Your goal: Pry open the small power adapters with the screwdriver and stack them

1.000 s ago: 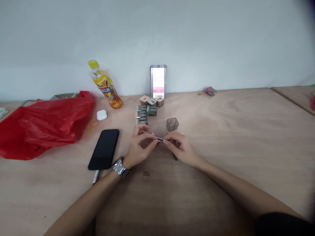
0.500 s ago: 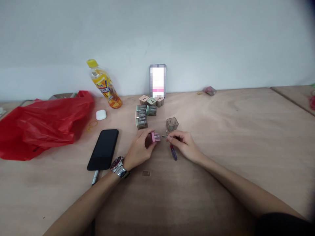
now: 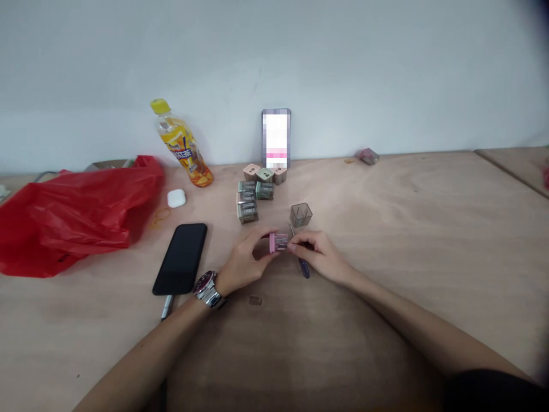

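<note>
My left hand [image 3: 246, 257] pinches the pink head of a pencil sharpener [image 3: 272, 242] between thumb and fingers, its inner part turned to the right. The thumb and index finger of my right hand [image 3: 315, 250] are closed at that inner end on a small metal piece, now mostly hidden by the fingertips. Beneath the right hand a screwdriver [image 3: 304, 268] lies on the table, its shaft pointing away. Just beyond the hands stands a smoky clear sharpener case [image 3: 301, 215], open at the top.
Several sharpeners [image 3: 247, 212] are grouped beyond my left hand, before a propped phone [image 3: 277, 137]. Leftward are a black phone [image 3: 180, 259], white earbud case [image 3: 176, 198], drink bottle [image 3: 184, 146] and red bag [image 3: 81, 214]. Another pink sharpener [image 3: 369, 156] lies by the wall.
My left hand has brought the pink sharpener head slightly right, up against the right fingertips. The gap between it and the metal piece has closed.
</note>
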Demonstrator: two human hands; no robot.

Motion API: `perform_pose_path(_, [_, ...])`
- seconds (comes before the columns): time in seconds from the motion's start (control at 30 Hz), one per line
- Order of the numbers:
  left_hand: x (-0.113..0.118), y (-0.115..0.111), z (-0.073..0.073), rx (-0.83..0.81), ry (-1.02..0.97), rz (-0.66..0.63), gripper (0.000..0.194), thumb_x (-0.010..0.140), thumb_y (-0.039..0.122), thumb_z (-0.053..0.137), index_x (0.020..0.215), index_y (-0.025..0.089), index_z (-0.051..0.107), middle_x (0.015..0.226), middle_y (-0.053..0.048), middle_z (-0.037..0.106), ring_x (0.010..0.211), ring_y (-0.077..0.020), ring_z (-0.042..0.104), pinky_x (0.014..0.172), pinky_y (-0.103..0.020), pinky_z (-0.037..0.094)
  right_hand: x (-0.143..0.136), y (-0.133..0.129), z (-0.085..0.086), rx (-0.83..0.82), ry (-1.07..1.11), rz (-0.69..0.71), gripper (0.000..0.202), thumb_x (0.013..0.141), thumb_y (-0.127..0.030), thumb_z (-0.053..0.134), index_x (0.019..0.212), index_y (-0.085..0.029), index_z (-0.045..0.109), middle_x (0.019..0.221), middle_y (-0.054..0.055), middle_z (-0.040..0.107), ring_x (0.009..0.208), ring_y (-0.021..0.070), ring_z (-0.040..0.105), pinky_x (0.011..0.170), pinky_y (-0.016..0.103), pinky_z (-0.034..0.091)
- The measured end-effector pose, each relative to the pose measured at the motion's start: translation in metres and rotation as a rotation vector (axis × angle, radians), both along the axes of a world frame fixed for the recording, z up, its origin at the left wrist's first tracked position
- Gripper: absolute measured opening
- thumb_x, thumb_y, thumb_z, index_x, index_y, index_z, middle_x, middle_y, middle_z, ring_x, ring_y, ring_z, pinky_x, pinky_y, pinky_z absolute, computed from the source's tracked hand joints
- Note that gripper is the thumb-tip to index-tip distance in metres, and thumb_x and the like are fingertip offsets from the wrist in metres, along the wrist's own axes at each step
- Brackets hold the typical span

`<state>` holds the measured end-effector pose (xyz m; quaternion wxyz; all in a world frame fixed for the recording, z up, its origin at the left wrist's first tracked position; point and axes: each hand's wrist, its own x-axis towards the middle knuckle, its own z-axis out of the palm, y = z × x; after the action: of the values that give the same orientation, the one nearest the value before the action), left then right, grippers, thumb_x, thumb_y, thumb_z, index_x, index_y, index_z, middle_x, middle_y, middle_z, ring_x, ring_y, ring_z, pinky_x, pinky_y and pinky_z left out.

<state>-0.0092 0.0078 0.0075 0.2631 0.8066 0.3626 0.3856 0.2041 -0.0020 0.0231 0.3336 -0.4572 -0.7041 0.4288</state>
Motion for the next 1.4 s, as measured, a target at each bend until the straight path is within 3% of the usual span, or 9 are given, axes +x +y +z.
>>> perform_pose_path(0.6, [0.001, -0.002, -0.001, -0.042, -0.031, -0.014, 0.041, 0.083, 0.024, 0.069, 0.122, 0.022, 0.055, 0.116, -0.008, 0.064, 0.108, -0.0221, 0.062, 0.096, -0.041, 0.052, -0.004, -0.001, -0.002, 0.074, -0.02, -0.071, 0.024, 0.086, -0.032, 0.058, 0.067, -0.017, 0.059, 0.06, -0.002, 0.054, 0.057, 0.0111, 0.047, 0.053, 0.025, 0.034])
perform_pose_path(0.77, [0.003, -0.004, 0.0, -0.132, -0.181, 0.027, 0.043, 0.081, 0.023, 0.072, 0.12, 0.021, 0.054, 0.117, -0.01, 0.061, 0.107, -0.0217, 0.063, 0.096, -0.04, 0.054, 0.001, 0.0, 0.0, 0.176, 0.067, -0.165, 0.025, 0.092, -0.035, 0.052, 0.077, -0.017, 0.06, 0.063, -0.002, 0.052, 0.058, 0.0113, 0.045, 0.054, 0.025, 0.035])
perform_pose_path(0.87, [0.003, -0.003, 0.001, -0.2, -0.29, 0.03, 0.043, 0.079, 0.021, 0.073, 0.118, 0.02, 0.054, 0.116, -0.01, 0.061, 0.105, -0.0207, 0.064, 0.094, -0.037, 0.054, 0.004, 0.001, 0.003, 0.302, -0.071, -0.181, 0.016, 0.091, -0.028, 0.052, 0.086, -0.016, 0.062, 0.068, 0.0, 0.054, 0.063, 0.013, 0.05, 0.059, 0.026, 0.039])
perform_pose_path(1.0, [0.003, -0.001, 0.001, -0.244, -0.327, 0.03, 0.041, 0.079, 0.021, 0.073, 0.116, 0.019, 0.055, 0.115, -0.01, 0.062, 0.104, -0.0205, 0.065, 0.094, -0.036, 0.054, 0.005, -0.001, 0.005, 0.406, -0.46, -0.133, 0.023, 0.084, -0.028, 0.059, 0.103, -0.016, 0.06, 0.069, 0.002, 0.057, 0.074, 0.0203, 0.055, 0.064, 0.029, 0.039])
perform_pose_path(1.1, [0.003, 0.0, 0.002, -0.25, -0.336, 0.055, 0.04, 0.078, 0.021, 0.073, 0.114, 0.019, 0.055, 0.114, -0.01, 0.062, 0.103, -0.0204, 0.065, 0.093, -0.036, 0.055, 0.004, -0.004, 0.001, 0.353, -0.597, -0.082, 0.035, 0.081, -0.024, 0.06, 0.115, -0.018, 0.056, 0.067, 0.002, 0.059, 0.067, 0.02, 0.054, 0.059, 0.028, 0.035])
perform_pose_path(1.23, [0.004, 0.001, 0.003, -0.209, -0.328, 0.124, 0.039, 0.079, 0.022, 0.073, 0.113, 0.018, 0.055, 0.113, -0.009, 0.062, 0.102, -0.0201, 0.065, 0.092, -0.036, 0.056, 0.004, -0.007, 0.0, 0.268, -0.542, 0.025, 0.034, 0.079, -0.014, 0.056, 0.112, -0.021, 0.06, 0.065, 0.0, 0.06, 0.058, 0.016, 0.052, 0.056, 0.027, 0.033])
perform_pose_path(1.4, [0.003, 0.004, 0.001, -0.154, -0.351, 0.206, 0.039, 0.08, 0.026, 0.071, 0.114, 0.019, 0.054, 0.116, -0.01, 0.062, 0.106, -0.0211, 0.065, 0.095, -0.038, 0.055, 0.007, -0.004, 0.014, 0.231, -0.327, 0.124, 0.025, 0.082, -0.012, 0.047, 0.093, -0.02, 0.068, 0.076, 0.003, 0.067, 0.066, 0.015, 0.058, 0.063, 0.027, 0.04])
